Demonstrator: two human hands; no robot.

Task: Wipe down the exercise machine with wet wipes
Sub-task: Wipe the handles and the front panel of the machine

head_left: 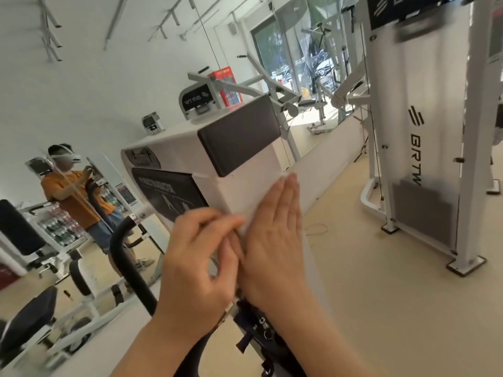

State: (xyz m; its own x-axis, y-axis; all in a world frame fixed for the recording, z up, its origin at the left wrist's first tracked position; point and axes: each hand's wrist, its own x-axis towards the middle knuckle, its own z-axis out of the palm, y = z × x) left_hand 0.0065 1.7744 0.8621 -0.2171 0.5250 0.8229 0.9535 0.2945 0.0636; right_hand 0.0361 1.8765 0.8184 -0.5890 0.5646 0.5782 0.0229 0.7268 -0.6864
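Seemingly thin and limp, the white wet wipe (pixel 246 213) lies spread against the white painted metal side panel of the exercise machine (pixel 245 183), just below its dark rectangular pad (pixel 239 134). Right hand (pixel 275 240) is flat and open, fingers together, palm pressing the wipe to the panel. Left hand (pixel 196 265) is half curled, thumb and fingertips pinching at the wipe's near edge, though the exact hold is partly hidden. Judgement: wipe is light, soft and damp, and likely to bunch or fold; best worked under a flat palm rather than gripped, with a corner pinched to keep it spread. Panel looks stiff and smooth, so the wipe should glide. Black instruction placard (pixel 168 191) sits on the adjoining face to the left; curved black handle bar (pixel 128 257) rises below it. Wall mirror (pixel 68 118) beyond, beige floor (pixel 381 295) to the right.
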